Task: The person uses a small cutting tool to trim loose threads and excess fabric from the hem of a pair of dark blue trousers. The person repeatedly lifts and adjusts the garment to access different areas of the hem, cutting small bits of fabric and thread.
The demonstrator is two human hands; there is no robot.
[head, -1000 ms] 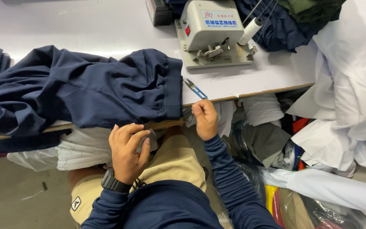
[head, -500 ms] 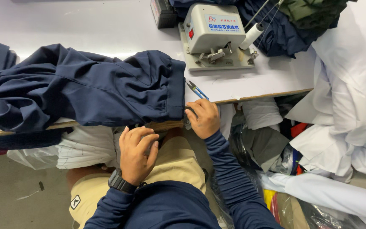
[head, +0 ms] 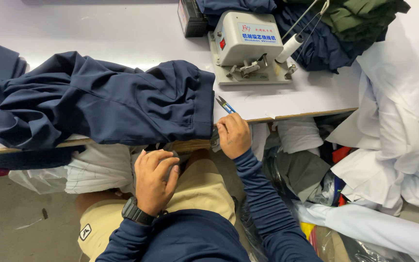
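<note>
I see the right hand (head: 233, 136) clenched on small blue-handled thread snips (head: 225, 104) at the white surface (head: 122, 34) edge. The left hand (head: 153, 179) grips dark fabric (head: 173, 162) over the lap, below the bunched navy garment (head: 107, 104). Trimming appears in hand; careful blade placement is needed.

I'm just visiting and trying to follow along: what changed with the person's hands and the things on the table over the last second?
Little changed. The right hand shifted slightly along the table edge, keeping hold of the blue-handled snips. The left hand settled a little lower over the lap, fingers curled on something dark I cannot make out. The navy garment and the small grey machine stayed put.
</note>
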